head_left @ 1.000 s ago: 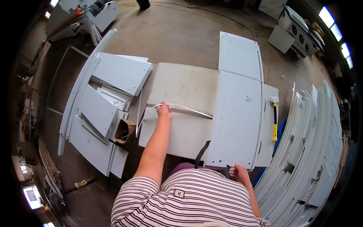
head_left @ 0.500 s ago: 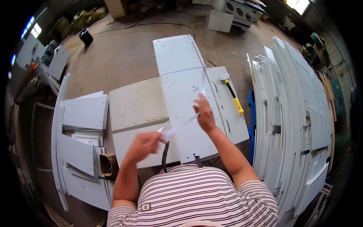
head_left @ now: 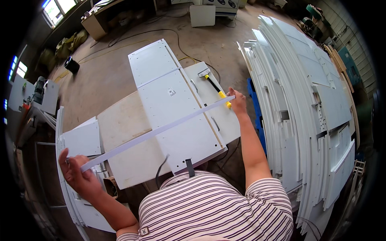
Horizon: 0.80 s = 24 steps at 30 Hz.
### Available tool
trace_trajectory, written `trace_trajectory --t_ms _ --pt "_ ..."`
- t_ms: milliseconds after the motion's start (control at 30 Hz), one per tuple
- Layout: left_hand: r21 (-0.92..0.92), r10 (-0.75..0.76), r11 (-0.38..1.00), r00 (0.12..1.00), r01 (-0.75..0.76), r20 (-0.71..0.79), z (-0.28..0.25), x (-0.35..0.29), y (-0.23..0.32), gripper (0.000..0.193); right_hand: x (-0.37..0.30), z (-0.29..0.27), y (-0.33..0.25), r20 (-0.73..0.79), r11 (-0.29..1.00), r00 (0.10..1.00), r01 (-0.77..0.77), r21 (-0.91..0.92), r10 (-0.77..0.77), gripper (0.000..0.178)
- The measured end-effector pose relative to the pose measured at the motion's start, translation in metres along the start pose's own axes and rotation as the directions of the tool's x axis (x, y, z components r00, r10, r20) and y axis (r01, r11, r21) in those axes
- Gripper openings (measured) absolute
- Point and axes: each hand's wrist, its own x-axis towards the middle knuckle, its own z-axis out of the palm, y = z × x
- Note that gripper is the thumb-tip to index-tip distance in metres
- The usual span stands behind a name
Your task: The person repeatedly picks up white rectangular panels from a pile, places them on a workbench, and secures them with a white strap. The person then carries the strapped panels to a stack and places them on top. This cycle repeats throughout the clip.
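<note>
A long, narrow white strip (head_left: 155,132), like edge banding, is stretched slantwise in front of me. My left hand (head_left: 82,176) pinches its lower left end, some fingers raised. At the upper right, my right hand (head_left: 238,101) grips the other end between thumb and fingers. Below the strip lies a long white panel (head_left: 177,108) with small drilled holes, a printed label and a brown unfinished edge. Close to my right hand, a tool (head_left: 217,89) with a metal head and a black and yellow handle rests on another white board (head_left: 201,76) with metal handles.
A worn beige board (head_left: 120,114) supports the work at left. Tall stacks of white panels (head_left: 281,104) stand on the right beside a blue pallet edge (head_left: 257,120). More panels (head_left: 82,138) lean at left. Cables (head_left: 177,36) cross the floor, and a black bucket (head_left: 71,65) stands farther off.
My hands have moved apart, left hand down and left, right hand to the right. The strip went from slack and bent to stretched straight. My view has turned, shifting the panels leftward.
</note>
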Motion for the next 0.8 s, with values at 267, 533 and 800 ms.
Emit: trace_trajectory --t_ms 267,533,800 --pt "0.328 -0.212 0.927 0.976 0.183 0.054 0.055 -0.026 0.006 0.028 0.042 0.100 0.113 0.024 0.980 0.985 0.171 -0.103 -0.169 0.027" --pt "0.457 -0.237 0.868 0.971 0.193 0.040 0.062 -0.037 0.004 0.030 0.015 0.167 0.095 0.247 0.983 0.968 -0.006 0.185 -0.041 0.026" --pt "0.701 -0.363 0.712 0.831 -0.043 0.421 -0.007 -0.048 -0.091 0.076 -0.068 0.116 0.149 0.378 0.980 0.921 -0.022 -0.196 0.096 0.068"
